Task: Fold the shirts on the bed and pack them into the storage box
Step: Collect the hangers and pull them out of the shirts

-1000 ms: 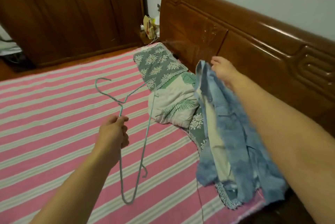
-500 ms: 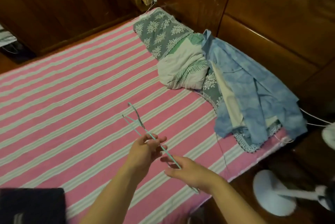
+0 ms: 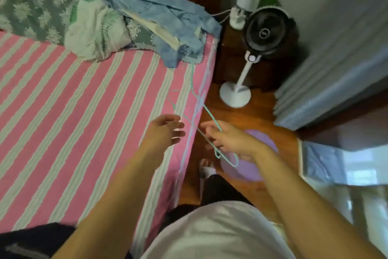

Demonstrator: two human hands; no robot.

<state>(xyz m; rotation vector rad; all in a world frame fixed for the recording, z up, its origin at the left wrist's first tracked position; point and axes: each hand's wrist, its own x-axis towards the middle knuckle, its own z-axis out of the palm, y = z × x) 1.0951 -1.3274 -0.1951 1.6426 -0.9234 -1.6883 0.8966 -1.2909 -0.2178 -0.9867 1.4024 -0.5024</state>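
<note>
Pink-and-white striped bedding covers the bed [image 3: 63, 101], which fills the left half of the head view; a wooden floor [image 3: 258, 112] runs along its right edge.

Left hand [image 3: 165, 130]: extended over the bed's right edge, fingers straight and loosely spread, holding nothing. It sits just beside the hanger without clear contact.

Right hand [image 3: 228, 139]: extended over the floor beside the bed, thumb and fingers closed around one thin teal wire hanger [image 3: 201, 109]. The hanger slants up and away from the hand toward the bed edge — its lower loop hangs below the palm.

Shirts: one blue shirt [image 3: 155, 13] lies crumpled at the head end of the bed, unfolded, draped partly over the mattress corner. A cream layer shows beneath it; whether this is a second garment cannot be told. Beside it to the left lie one white bundle with green print [image 3: 94, 36] and one grey-green patterned pillow [image 3: 33, 13].

Containers: a pale translucent box-like object [image 3: 327, 164] stands on the floor at the right, too blurred to identify; its contents cannot be told. One round purple item [image 3: 262, 147] lies on the floor under the right hand.

Other items — one standing fan [image 3: 264, 30] with a white base, near the bed corner; one dark object [image 3: 31, 240] at the lower left on the bedding.
</note>
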